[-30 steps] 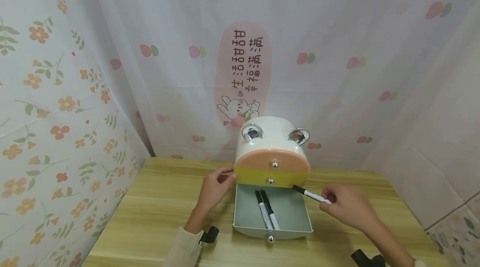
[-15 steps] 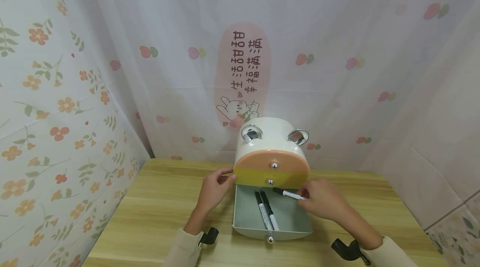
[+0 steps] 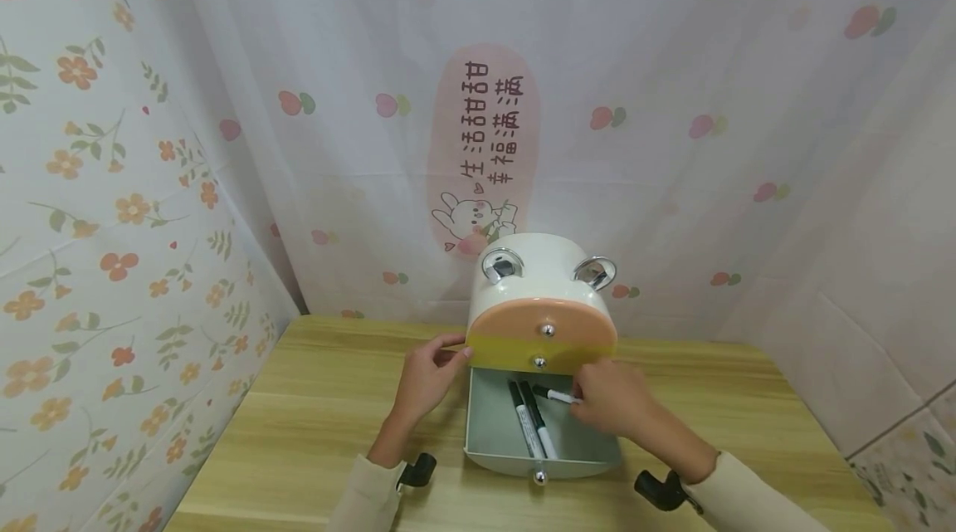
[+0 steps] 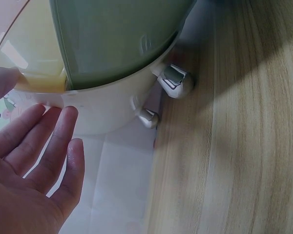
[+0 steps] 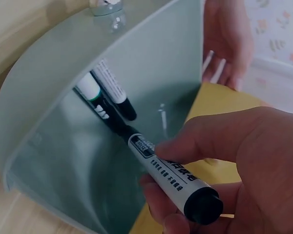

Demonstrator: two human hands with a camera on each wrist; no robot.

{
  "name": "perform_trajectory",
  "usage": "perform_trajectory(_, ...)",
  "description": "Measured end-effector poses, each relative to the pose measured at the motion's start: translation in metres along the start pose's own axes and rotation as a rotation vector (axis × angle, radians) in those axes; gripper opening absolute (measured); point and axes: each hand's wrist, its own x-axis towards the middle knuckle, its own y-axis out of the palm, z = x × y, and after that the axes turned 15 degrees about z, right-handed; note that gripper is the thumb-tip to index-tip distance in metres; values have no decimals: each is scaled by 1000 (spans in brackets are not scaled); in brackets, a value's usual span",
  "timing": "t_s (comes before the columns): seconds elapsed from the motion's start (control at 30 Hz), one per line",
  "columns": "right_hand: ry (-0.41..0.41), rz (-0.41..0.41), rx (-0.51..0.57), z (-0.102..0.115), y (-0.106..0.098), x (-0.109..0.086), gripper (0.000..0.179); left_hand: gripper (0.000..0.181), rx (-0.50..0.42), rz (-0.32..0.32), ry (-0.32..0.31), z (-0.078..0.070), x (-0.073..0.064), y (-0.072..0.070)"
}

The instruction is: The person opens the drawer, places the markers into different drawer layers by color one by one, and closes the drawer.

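My right hand [image 3: 616, 399] pinches a white marker [image 5: 166, 170] between thumb and fingers, over the pulled-out green drawer [image 3: 489, 416]. In the right wrist view, its black-capped end points into the drawer and reaches the cap of another marker. Two black-capped markers [image 3: 532, 424] lie side by side in that drawer, pointing toward the back. The drawer belongs to a small white cabinet [image 3: 539, 258] with a rounded top. My left hand [image 3: 424, 374] rests on the cabinet's left side. In the left wrist view, its fingertips [image 4: 68, 114] touch the white side wall and the thumb is at the yellow front.
Above the pulled-out drawer, the orange drawer front [image 3: 515, 320] and yellow drawer front [image 3: 500, 353] are closed, each with a silver knob. Two shiny round eye-like pieces [image 3: 503, 265] stick out from the cabinet top. The wooden table [image 3: 321, 407] runs back to a printed curtain [image 3: 358, 208].
My right hand has carried the marker leftward from beside the drawer to over it, its cap now near the two lying markers. My left hand has stayed at the cabinet's side.
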Motion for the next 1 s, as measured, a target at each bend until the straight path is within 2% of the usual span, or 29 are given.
perform_trajectory(0.2, 8, 13, -17, 2, 9, 10, 45, 29, -5, 3, -1, 1, 1, 0)
perform_trajectory(0.67, 2, 69, -153, 10, 29, 22, 44, 29, -10, -1, -21, 1, 1, 0)
perform_trajectory(0.9, 57, 159, -183, 10, 42, 30, 50, 29, 2, -4, -27, 0, 1, -1)
perform_trajectory(1.0, 53, 186, -168, 12, 44, 32, 49, 29, 2, 0, -24, 1, 0, -1)
